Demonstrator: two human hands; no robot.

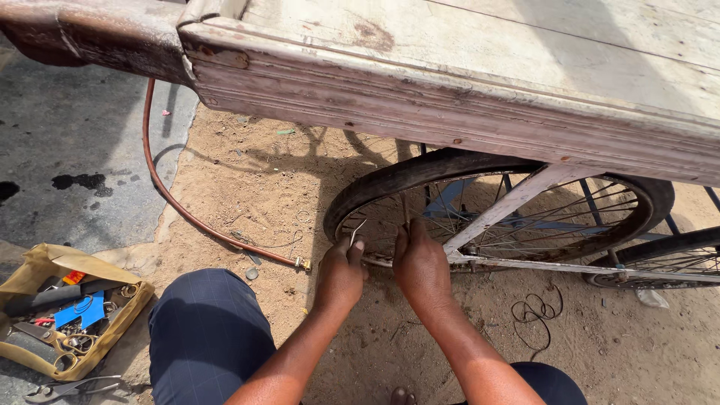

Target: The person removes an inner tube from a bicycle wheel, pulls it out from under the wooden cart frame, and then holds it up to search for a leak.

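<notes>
wheel rim (379, 259) under both hands' fingers (358, 245), closed on a spoke (357, 229)

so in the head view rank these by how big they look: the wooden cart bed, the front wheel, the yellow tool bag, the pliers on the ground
1. wooden cart bed, though it is nearest the camera
2. front wheel
3. yellow tool bag
4. pliers, partly cut off by the frame edge

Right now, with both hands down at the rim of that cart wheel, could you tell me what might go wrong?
The left hand pinches a thin wire at the wheel; its free end could prick a finger. The right hand sits among the spokes, so fingers might get caught if the wheel turns. The hose lies close behind.
</notes>
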